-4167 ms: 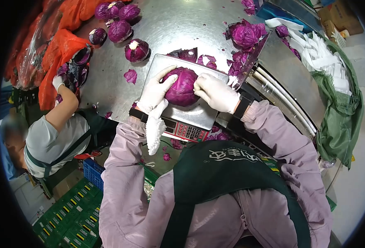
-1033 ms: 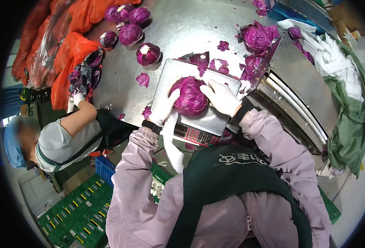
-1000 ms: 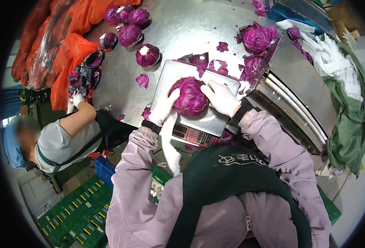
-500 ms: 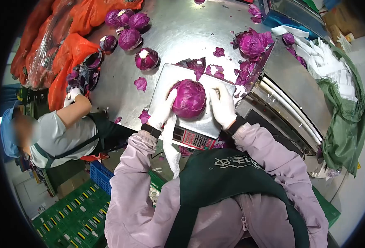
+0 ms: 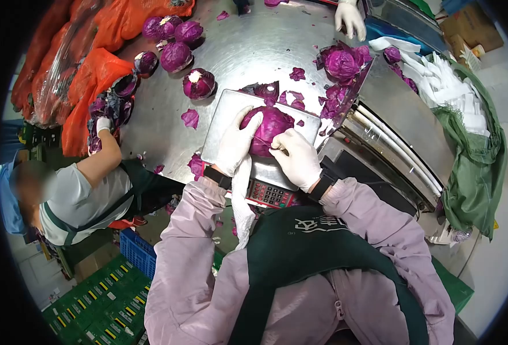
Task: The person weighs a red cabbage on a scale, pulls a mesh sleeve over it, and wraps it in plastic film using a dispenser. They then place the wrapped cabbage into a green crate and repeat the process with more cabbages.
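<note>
A round red cabbage (image 5: 272,127) rests on the steel plate of a weighing scale (image 5: 219,123), whose red keypad faces me. My left hand (image 5: 237,141), in a white glove, wraps round the cabbage's left side, thumb on top. From under that hand hangs a white foam net sleeve (image 5: 242,201); how it is held is hidden. My gloved right hand (image 5: 298,160) has its fingers curled and pinched against the cabbage's lower right side. Whether a leaf is between those fingertips I cannot make out. Loose purple leaves (image 5: 265,91) lie at the plate's far edge.
Several red cabbages (image 5: 176,56) sit at the far left, near orange mesh sacks (image 5: 101,80). A co-worker's hand (image 5: 103,124) reaches into one. Another gloved hand (image 5: 350,20) is at the far edge. A wrapping machine (image 5: 398,144) and a green sack of white sleeves (image 5: 464,103) stand right.
My right hand has come in from beside the cabbage, fingers now curled against it. My left thumb has moved over its top, and the cabbage looks turned. Another person's gloved hand has appeared at the far edge.
</note>
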`<state>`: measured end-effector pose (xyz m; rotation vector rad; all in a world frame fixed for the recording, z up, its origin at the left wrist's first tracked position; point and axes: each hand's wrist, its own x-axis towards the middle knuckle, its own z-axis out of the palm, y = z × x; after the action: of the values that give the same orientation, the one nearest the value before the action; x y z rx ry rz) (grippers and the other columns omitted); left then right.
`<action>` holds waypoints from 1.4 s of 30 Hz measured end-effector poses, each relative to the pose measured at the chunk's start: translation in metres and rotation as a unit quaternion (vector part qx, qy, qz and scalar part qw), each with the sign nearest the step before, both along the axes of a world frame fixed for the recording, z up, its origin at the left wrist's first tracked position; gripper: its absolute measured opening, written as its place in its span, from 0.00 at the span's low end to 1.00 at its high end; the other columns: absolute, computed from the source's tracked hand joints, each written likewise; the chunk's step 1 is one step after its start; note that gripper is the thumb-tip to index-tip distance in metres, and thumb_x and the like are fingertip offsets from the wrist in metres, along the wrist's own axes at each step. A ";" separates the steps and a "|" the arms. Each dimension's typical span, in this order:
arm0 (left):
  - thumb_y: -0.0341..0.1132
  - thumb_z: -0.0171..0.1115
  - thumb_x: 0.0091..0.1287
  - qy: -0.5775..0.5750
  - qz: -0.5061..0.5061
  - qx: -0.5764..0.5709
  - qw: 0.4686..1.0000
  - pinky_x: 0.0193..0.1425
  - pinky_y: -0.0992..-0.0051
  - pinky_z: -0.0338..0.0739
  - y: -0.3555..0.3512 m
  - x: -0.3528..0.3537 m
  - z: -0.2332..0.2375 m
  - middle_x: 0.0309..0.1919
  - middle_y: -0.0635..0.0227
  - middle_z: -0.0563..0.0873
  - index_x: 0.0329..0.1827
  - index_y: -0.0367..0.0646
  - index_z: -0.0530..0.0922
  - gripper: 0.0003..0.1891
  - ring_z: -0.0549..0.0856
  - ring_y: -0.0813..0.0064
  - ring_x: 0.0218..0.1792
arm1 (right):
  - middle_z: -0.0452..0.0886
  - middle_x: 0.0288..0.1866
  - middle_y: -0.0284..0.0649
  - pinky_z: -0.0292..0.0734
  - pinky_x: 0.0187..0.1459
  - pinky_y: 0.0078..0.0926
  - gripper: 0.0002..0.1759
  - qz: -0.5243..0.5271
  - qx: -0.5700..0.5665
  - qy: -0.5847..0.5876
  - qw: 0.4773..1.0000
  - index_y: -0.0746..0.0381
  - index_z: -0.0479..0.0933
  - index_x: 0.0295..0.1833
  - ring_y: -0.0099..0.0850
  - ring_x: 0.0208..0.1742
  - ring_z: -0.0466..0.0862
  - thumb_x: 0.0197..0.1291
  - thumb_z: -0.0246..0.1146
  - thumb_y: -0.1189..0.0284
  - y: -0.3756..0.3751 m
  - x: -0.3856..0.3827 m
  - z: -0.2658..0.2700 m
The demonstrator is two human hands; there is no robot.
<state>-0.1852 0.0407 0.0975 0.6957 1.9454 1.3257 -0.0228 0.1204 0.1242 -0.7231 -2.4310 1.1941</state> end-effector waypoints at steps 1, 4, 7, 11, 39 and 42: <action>0.48 0.63 0.67 -0.014 0.003 0.007 1.000 0.64 0.74 0.71 0.000 0.000 -0.002 0.58 0.52 0.81 0.66 0.38 0.73 0.29 0.80 0.66 0.58 | 0.74 0.35 0.39 0.74 0.43 0.36 0.05 0.005 -0.016 0.012 1.000 0.58 0.75 0.37 0.40 0.42 0.78 0.56 0.64 0.72 0.001 0.001 -0.002; 0.48 0.63 0.68 -0.026 0.004 0.012 1.000 0.63 0.74 0.72 -0.002 -0.001 -0.009 0.57 0.53 0.81 0.65 0.38 0.73 0.29 0.80 0.67 0.57 | 0.75 0.35 0.39 0.74 0.44 0.34 0.05 0.038 -0.031 0.047 0.998 0.58 0.76 0.38 0.40 0.41 0.78 0.56 0.64 0.72 0.005 0.008 -0.007; 0.47 0.61 0.70 -0.083 0.020 0.010 0.996 0.61 0.76 0.73 0.000 -0.010 -0.009 0.56 0.56 0.82 0.65 0.38 0.74 0.27 0.80 0.70 0.56 | 0.77 0.36 0.37 0.75 0.44 0.30 0.04 0.092 -0.047 0.074 0.992 0.59 0.77 0.39 0.35 0.40 0.79 0.58 0.64 0.74 0.012 0.021 -0.014; 0.45 0.60 0.71 -0.128 0.027 0.032 0.991 0.63 0.77 0.71 -0.004 -0.016 -0.023 0.57 0.58 0.81 0.65 0.39 0.74 0.25 0.79 0.73 0.57 | 0.81 0.44 0.35 0.78 0.45 0.22 0.11 -0.213 -0.535 0.205 0.791 0.62 0.71 0.53 0.26 0.43 0.81 0.68 0.59 0.76 0.022 0.030 -0.034; 0.44 0.66 0.66 -0.247 0.023 0.111 0.962 0.64 0.70 0.74 0.127 -0.083 -0.038 0.61 0.52 0.75 0.72 0.33 0.58 0.38 0.78 0.66 0.58 | 0.73 0.66 0.41 0.73 0.62 0.46 0.43 -0.127 -0.644 -0.070 0.751 0.53 0.65 0.71 0.37 0.66 0.73 0.57 0.61 0.38 0.180 -0.122 -0.042; 0.40 0.61 0.69 -0.349 0.033 0.089 0.932 0.62 0.67 0.76 0.165 -0.107 -0.060 0.56 0.52 0.80 0.66 0.33 0.69 0.26 0.81 0.63 0.55 | 0.73 0.65 0.41 0.69 0.64 0.41 0.45 -0.122 -0.667 -0.055 0.732 0.52 0.67 0.69 0.36 0.66 0.72 0.54 0.61 0.34 0.182 -0.149 -0.027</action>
<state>-0.2924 0.2052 0.0377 0.1835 1.2908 1.5371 -0.1714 0.3027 0.0973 -1.3762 -1.0464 2.7238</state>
